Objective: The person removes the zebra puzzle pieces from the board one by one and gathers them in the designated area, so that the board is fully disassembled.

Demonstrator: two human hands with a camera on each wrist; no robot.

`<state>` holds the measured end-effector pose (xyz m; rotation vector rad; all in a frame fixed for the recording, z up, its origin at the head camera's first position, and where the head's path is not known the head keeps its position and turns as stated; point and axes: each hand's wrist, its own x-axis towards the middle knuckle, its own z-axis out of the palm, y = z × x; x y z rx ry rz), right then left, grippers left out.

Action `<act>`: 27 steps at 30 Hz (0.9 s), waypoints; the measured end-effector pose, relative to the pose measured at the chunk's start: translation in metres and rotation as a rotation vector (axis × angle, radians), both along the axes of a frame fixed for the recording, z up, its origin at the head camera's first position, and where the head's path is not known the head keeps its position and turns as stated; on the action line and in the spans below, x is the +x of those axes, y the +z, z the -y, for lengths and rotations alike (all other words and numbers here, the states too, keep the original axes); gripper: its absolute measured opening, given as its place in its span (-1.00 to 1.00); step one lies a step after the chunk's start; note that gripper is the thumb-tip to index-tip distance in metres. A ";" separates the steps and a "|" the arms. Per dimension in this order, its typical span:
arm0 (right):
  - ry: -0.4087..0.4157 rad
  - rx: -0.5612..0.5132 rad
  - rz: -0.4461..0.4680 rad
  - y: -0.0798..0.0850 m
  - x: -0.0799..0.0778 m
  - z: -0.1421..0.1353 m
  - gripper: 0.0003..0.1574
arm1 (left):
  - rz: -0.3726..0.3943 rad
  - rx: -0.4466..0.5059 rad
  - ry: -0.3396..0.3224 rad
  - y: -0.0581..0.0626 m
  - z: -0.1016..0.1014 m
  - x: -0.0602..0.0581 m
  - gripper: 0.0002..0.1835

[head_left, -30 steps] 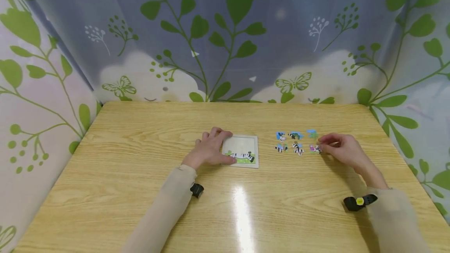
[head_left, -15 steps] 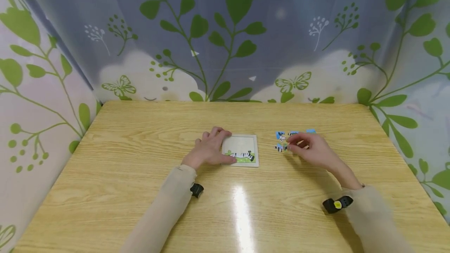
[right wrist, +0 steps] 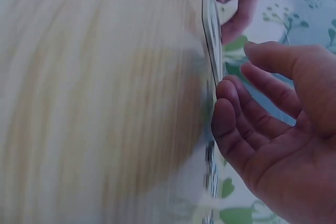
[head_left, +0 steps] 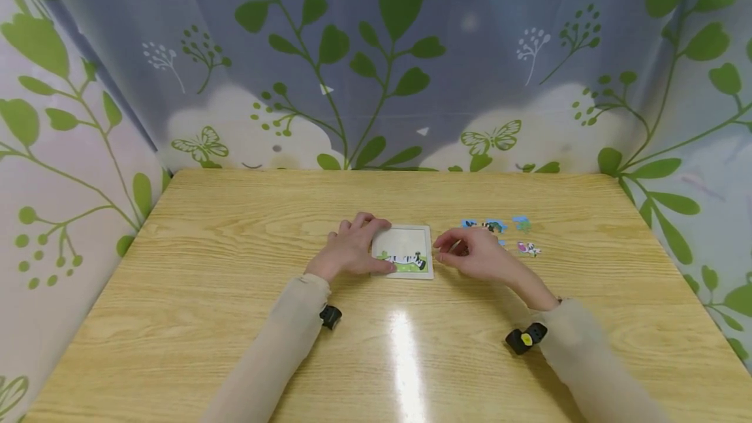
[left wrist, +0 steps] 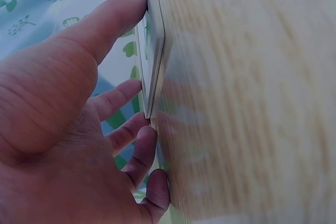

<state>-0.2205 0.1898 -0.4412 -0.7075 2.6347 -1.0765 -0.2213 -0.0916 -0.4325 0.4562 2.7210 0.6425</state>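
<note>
The puzzle board [head_left: 402, 232], a white-framed tray, lies on the wooden table with a green strip and zebra picture along its near side. My left hand [head_left: 352, 247] holds the board at its left side, thumb on the near left part and index finger by the far left corner. In the left wrist view the thumb [left wrist: 113, 22] lies on the board's face and the other fingertips reach its edge and the table. My right hand [head_left: 472, 253] hovers just right of the board, fingers loosely bent; the right wrist view shows nothing between thumb and fingers [right wrist: 226, 116].
Several puzzle pieces lie right of the board: a blue one [head_left: 493, 226], a blue and green one [head_left: 521, 223] and a pink, black and white one [head_left: 529, 249]. The right hand partly covers others. A leaf-patterned curtain [head_left: 376, 83] stands behind the table [head_left: 264, 207].
My right hand has moved left from the far right puzzle piece, across the pieces, to the board's right edge. The left hand and board have stayed put.
</note>
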 end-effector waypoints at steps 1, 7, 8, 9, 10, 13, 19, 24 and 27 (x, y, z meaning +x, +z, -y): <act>0.008 0.002 0.003 0.000 0.000 0.004 -0.80 | 0.000 0.000 0.000 0.000 0.000 0.000 -0.11; 0.038 0.028 0.029 0.000 0.000 0.020 -0.75 | 0.002 -0.005 -0.007 -0.001 0.000 0.000 -0.10; 0.043 0.035 0.029 0.000 0.000 0.021 -0.73 | 0.003 -0.007 -0.009 -0.001 0.000 -0.001 -0.10; 0.050 0.042 0.027 0.000 -0.001 0.023 -0.72 | 0.004 -0.009 -0.010 -0.001 0.000 -0.001 -0.09; 0.053 0.048 0.027 0.000 -0.001 0.024 -0.71 | 0.006 -0.010 -0.011 -0.001 0.000 -0.001 -0.09; 0.059 0.059 0.016 -0.001 -0.001 0.027 -0.69 | 0.007 -0.011 -0.012 -0.001 0.001 -0.001 -0.09; 0.049 0.071 -0.002 -0.004 -0.001 0.029 -0.70 | 0.014 -0.003 -0.013 0.000 0.000 -0.001 -0.10; 0.048 0.079 0.017 -0.004 -0.002 0.031 -0.71 | 0.016 -0.004 -0.007 0.000 0.000 -0.001 -0.10; 0.044 0.085 0.025 -0.003 -0.003 0.032 -0.72 | 0.017 -0.005 -0.003 -0.001 0.000 -0.002 -0.10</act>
